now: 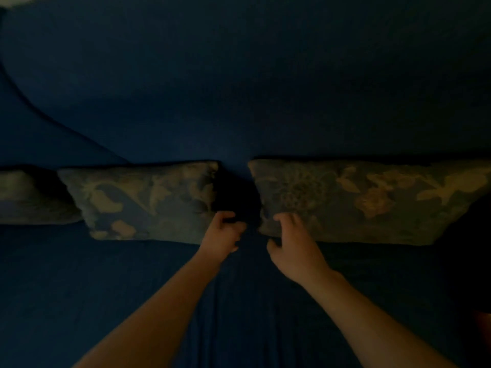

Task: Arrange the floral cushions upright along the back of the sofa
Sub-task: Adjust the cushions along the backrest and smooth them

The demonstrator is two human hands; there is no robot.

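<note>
Head view shows 2 floral cushions upright against the sofa back point(239, 107), the middle cushion point(148, 200) left of the left hand point(223, 235), its loosely curled grip empty, the right cushion point(366, 200) under the open right hand point(295, 248).

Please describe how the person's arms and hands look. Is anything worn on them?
Both forearms are bare, with no sleeves in view. The left hand and the right hand wear no gloves. No watch, bracelet or ring shows, though the picture is dim and slightly blurred, so small items could be missed.
</note>
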